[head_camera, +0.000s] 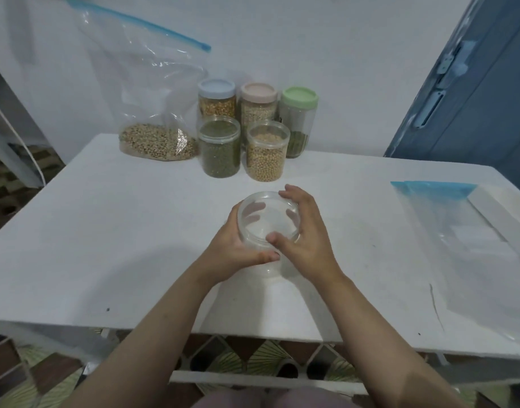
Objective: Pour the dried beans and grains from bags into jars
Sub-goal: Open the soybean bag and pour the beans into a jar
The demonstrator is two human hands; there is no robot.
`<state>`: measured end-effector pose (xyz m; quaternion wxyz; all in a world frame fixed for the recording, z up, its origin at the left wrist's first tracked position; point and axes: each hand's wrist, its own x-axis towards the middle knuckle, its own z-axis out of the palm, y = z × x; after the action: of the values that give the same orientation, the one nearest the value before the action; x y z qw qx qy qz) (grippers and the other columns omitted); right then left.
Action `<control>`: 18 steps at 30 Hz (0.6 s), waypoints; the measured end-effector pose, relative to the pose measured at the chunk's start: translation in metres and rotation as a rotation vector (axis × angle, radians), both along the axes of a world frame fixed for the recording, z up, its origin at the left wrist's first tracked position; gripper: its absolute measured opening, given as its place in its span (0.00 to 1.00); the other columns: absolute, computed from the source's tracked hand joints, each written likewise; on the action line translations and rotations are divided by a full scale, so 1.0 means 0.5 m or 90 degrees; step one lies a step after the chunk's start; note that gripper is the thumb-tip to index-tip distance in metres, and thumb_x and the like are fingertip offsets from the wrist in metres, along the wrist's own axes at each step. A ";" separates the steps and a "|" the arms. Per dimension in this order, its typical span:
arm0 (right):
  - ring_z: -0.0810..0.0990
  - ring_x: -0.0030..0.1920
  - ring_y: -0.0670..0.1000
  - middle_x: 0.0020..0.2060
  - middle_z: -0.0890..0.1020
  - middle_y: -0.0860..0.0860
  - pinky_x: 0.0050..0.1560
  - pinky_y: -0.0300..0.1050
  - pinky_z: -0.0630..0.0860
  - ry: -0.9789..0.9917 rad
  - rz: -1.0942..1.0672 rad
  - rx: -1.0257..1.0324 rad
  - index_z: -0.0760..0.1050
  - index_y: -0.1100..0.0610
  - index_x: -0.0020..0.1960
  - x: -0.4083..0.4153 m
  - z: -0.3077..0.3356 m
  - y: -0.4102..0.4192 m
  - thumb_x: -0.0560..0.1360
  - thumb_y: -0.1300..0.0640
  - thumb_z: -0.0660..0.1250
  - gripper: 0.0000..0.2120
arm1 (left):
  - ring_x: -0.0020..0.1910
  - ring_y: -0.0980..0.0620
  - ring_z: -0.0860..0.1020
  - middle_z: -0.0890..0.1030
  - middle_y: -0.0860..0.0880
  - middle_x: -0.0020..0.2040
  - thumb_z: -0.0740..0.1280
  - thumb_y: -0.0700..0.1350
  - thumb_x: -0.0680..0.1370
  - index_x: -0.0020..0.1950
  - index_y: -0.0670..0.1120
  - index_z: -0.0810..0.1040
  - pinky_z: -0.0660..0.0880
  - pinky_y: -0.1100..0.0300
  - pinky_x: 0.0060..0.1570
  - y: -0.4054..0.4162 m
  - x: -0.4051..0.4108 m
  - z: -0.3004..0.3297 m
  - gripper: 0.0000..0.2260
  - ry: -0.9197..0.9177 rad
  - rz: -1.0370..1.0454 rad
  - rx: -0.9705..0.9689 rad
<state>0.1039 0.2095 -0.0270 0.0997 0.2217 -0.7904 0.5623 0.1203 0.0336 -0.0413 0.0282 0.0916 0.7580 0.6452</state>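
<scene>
Head view: left hand (pixel 233 245) curls round the empty jar (pixel 267 228) at table (pixel 105 231) centre, right hand (pixel 304 231) clasps its lid; twist level before fetching the bean bag (pixel 155 113) at eleven o'clock.

Single view, head-worn, wide-angle. I look forward and steeply down over the white table (pixel 135 231) from its near edge, close above my forearms; the wall (pixel 311 39) behind closes the far field. No second view shares it.
</scene>
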 end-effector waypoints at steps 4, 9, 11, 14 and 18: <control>0.68 0.70 0.45 0.66 0.70 0.45 0.69 0.48 0.70 -0.024 0.053 0.027 0.73 0.49 0.60 -0.016 0.014 0.008 0.62 0.43 0.78 0.30 | 0.70 0.59 0.69 0.71 0.57 0.70 0.82 0.50 0.59 0.73 0.54 0.65 0.69 0.54 0.70 -0.018 -0.011 -0.001 0.46 -0.017 -0.021 0.004; 0.69 0.70 0.44 0.68 0.73 0.44 0.68 0.47 0.69 -0.055 0.080 0.003 0.75 0.49 0.56 -0.019 0.023 0.015 0.61 0.46 0.79 0.26 | 0.71 0.57 0.68 0.71 0.57 0.70 0.82 0.50 0.60 0.73 0.54 0.65 0.68 0.51 0.70 -0.023 -0.015 -0.004 0.45 -0.023 -0.034 -0.002; 0.70 0.70 0.46 0.68 0.73 0.44 0.69 0.52 0.70 -0.073 0.102 0.001 0.75 0.46 0.58 -0.028 0.021 0.020 0.61 0.47 0.80 0.28 | 0.71 0.58 0.68 0.71 0.57 0.71 0.82 0.51 0.61 0.73 0.55 0.65 0.68 0.51 0.70 -0.028 -0.017 0.000 0.45 -0.026 -0.051 -0.012; 0.75 0.64 0.49 0.62 0.72 0.49 0.63 0.51 0.75 -0.133 0.118 -0.078 0.68 0.45 0.62 -0.030 0.007 0.019 0.58 0.49 0.82 0.37 | 0.71 0.59 0.68 0.70 0.57 0.71 0.81 0.52 0.60 0.74 0.53 0.63 0.67 0.55 0.70 -0.033 -0.020 0.004 0.46 -0.031 -0.063 -0.015; 0.79 0.58 0.43 0.57 0.73 0.49 0.53 0.38 0.76 -0.207 0.151 -0.192 0.65 0.54 0.61 -0.029 -0.005 0.033 0.58 0.57 0.80 0.37 | 0.72 0.61 0.66 0.69 0.56 0.72 0.81 0.51 0.60 0.74 0.54 0.63 0.66 0.58 0.71 -0.041 -0.025 0.006 0.46 -0.042 -0.090 -0.006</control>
<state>0.0893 0.2260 -0.0296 -0.0636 0.2020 -0.6717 0.7099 0.1078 0.0129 -0.0382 0.0995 0.1233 0.7514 0.6405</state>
